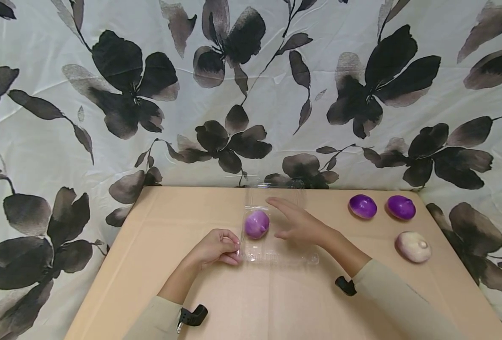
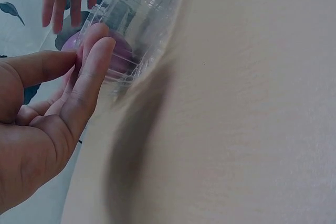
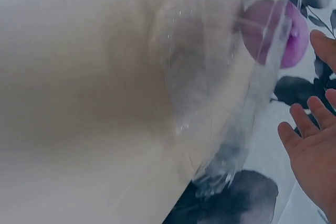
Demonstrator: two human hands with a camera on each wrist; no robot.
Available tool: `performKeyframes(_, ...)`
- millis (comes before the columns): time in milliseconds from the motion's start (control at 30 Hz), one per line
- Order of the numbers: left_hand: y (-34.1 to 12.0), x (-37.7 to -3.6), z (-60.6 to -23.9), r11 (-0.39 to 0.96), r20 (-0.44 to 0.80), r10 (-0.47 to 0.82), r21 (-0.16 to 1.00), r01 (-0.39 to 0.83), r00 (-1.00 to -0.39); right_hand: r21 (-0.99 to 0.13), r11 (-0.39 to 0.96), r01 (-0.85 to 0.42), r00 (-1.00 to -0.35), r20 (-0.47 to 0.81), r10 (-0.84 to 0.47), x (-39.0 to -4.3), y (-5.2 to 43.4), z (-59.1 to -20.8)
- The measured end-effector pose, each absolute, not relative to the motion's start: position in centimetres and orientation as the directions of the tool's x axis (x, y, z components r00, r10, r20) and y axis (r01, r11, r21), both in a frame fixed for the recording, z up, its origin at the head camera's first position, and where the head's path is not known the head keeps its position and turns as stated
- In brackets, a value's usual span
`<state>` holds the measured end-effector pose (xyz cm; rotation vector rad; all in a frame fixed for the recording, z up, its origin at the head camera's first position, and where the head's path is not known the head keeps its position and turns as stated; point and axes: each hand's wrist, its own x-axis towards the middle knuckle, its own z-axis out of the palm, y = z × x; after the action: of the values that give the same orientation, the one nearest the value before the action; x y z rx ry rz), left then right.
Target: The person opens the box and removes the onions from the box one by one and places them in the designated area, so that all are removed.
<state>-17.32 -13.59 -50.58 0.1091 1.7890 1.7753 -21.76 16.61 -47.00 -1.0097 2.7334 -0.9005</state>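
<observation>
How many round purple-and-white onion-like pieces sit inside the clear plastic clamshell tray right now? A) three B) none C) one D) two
C: only one pale purple round piece lies in the clear plastic clamshell tray; two glossy purple pieces and a whitish piece rest outside it on the tan table, to the right.

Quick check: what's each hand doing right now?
Left hand: fingers pinch the near-left edge of the clear plastic container.
Right hand: open, fingers spread, holding nothing, beside the purple onion.
</observation>
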Motion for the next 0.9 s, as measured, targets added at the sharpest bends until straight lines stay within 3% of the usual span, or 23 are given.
performKeyframes(400, -13.6, -17.4, -50.6, 0.09, -0.348, 0.475, 0.933, -0.349, -0.808, -0.478, 0.661, -0.578, -0.765, 0.035, -0.643, -21.8, 13.7, -48.2)
performKeyframes(900, -13.7, -17.5, -50.8, 0.084, -0.346, 0.477, 0.933, -0.35, -0.808, -0.541, 0.669, -0.509, -0.798, 0.005, -0.603, -21.1, 13.1, -49.2)
